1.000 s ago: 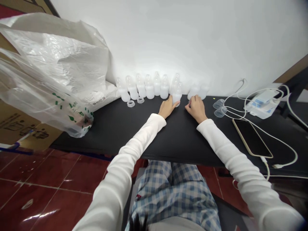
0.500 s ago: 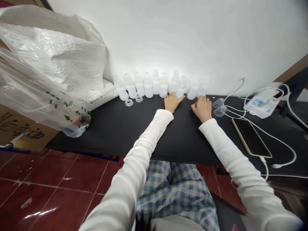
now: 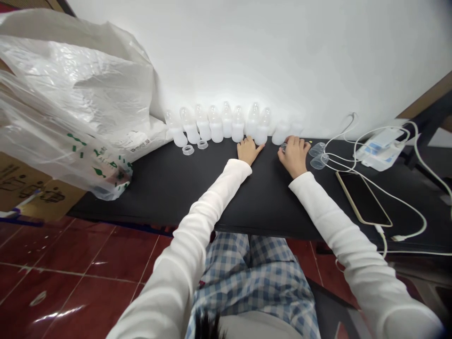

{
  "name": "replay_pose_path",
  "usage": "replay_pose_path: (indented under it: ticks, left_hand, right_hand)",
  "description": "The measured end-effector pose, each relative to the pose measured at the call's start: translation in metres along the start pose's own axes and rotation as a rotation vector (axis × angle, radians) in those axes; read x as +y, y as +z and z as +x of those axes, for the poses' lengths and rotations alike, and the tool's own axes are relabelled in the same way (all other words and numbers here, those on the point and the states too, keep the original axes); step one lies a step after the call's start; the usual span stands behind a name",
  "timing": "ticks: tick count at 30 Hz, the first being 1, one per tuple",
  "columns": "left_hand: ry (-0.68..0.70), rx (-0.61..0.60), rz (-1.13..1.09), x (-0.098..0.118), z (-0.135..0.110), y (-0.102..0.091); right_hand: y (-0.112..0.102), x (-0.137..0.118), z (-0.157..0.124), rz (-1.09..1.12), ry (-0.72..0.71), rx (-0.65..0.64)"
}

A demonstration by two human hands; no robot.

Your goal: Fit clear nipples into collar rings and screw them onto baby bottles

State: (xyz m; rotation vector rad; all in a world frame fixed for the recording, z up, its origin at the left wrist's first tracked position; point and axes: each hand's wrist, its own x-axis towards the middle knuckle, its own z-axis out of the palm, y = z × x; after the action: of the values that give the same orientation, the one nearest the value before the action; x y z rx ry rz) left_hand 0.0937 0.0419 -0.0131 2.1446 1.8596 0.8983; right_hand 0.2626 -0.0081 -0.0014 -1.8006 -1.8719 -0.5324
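Small white bottles with clear domed caps, such as this bottle [image 3: 216, 127], stand in a row along the wall. My left hand [image 3: 248, 150] rests on the table at the foot of the row, its thumb stretched toward a capped bottle [image 3: 262, 134] and its fingers apart, holding nothing. Farther right, my right hand [image 3: 295, 155] closes its thumb and fingers on a small clear plastic ring [image 3: 283, 148], partly hidden by the fingers. Just behind it are an uncapped white bottle [image 3: 280, 134] and another pale bottle [image 3: 295, 128]. Two clear domed caps [image 3: 318, 161] lie right of this hand.
Two clear rings [image 3: 188, 149] lie before the left bottles. A phone [image 3: 363, 197], white cables [image 3: 393, 186] and a white box [image 3: 379, 149] occupy the right side of the black table [image 3: 169, 188]. Large plastic bags [image 3: 81, 80] and a cardboard box [image 3: 38, 195] stand at left.
My right hand has turned slightly, and the clear ring now shows at its fingertips. My left hand stays by the bottles with little change. The whole view has shifted slightly.
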Motion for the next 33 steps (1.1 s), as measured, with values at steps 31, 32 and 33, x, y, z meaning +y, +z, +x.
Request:
replay_pose_path:
  ticks: [31,32,33]
  left_hand:
    - [0.222,-0.131,-0.309,-0.048,-0.046,-0.048]
    - [0.131,-0.138,-0.426,-0.048,-0.044,-0.048]
    - [0.025,-0.158,-0.56,-0.048,-0.042,-0.048]
  right_hand:
    - [-0.013,-0.034,-0.015,0.627,-0.442,-0.018]
    - [-0.013,-0.035,-0.016,0.637,-0.456,-0.015]
    - [-0.014,-0.036,-0.016,0.647,-0.469,-0.014]
